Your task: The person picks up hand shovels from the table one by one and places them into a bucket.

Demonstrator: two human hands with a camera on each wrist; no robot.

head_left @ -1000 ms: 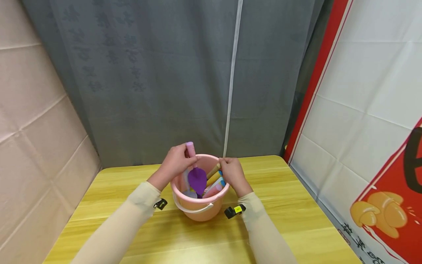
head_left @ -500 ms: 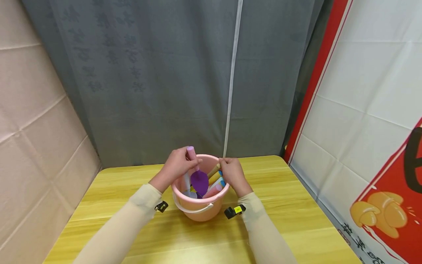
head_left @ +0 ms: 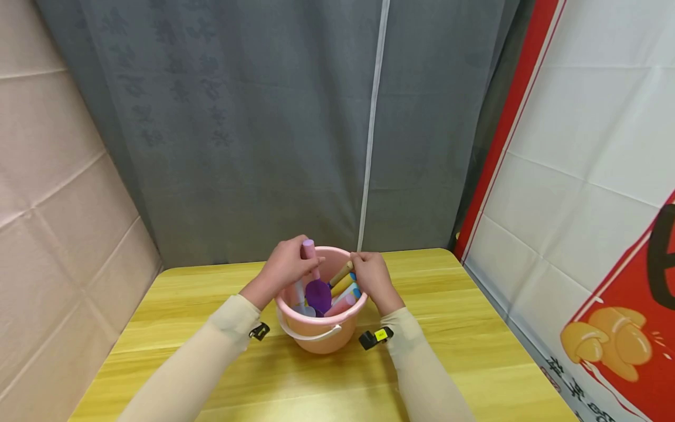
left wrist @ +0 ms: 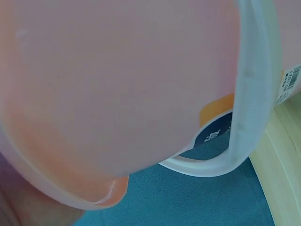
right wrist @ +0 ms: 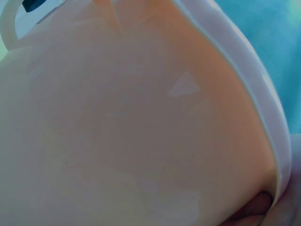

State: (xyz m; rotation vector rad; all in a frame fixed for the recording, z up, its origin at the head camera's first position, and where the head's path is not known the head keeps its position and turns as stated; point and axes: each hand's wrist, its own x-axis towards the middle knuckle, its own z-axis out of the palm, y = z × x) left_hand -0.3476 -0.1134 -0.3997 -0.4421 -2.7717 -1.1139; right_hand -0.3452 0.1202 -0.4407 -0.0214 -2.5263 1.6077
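A pink bucket stands upright on the table in the head view, its white carrying handle hanging at the front. My left hand grips the pink handle of a toy shovel, whose purple blade points down inside the bucket. At the bucket's right rim, my right hand pinches the edge between thumb and fingers. Both wrist views are mostly filled by the bucket's side wall. Fingers show at the rim, low in the right wrist view.
Inside the bucket lie a tan stick, a yellow piece with a blue end, a pink rod and a pale utensil. The wooden table backs onto a grey curtain. Fabric walls flank both sides.
My left hand has lowered the toy shovel a little deeper into the bucket and slightly to the right. My right hand has stayed at the rim.
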